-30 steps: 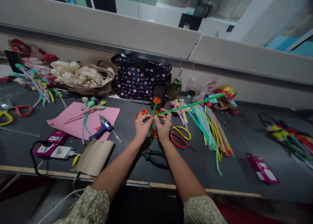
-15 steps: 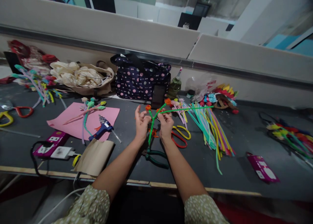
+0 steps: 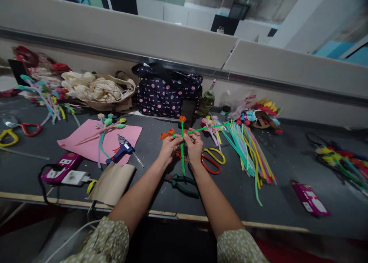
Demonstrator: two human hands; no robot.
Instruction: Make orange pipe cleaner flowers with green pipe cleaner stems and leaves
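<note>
Between my hands is a green pipe-cleaner flower stem (image 3: 183, 159) with an orange bloom at its top and more orange blooms beside it. My left hand (image 3: 169, 147) pinches it from the left near the branching point. From the right, my right hand (image 3: 194, 145) pinches the same joint, where a long green pipe cleaner (image 3: 212, 127) stretches off to the right. Dark green-handled pliers (image 3: 184, 186) lie just below the stem. Scissors with red and yellow handles (image 3: 212, 161) rest close to my right hand. My fingertips partly hide the joint.
Loose coloured pipe cleaners (image 3: 247, 152) lie to the right. On the left are pink paper (image 3: 86, 134), a blue glue gun (image 3: 123, 148), brown cardboard (image 3: 112, 184) and a purple power strip (image 3: 67, 163). A patterned bag (image 3: 166, 92) and a green bottle (image 3: 207, 102) stand behind.
My left hand has closed from spread fingers into a pinch and come nearer my right hand. The flower stem has turned, its blooms shifting left, and now stands straighter.
</note>
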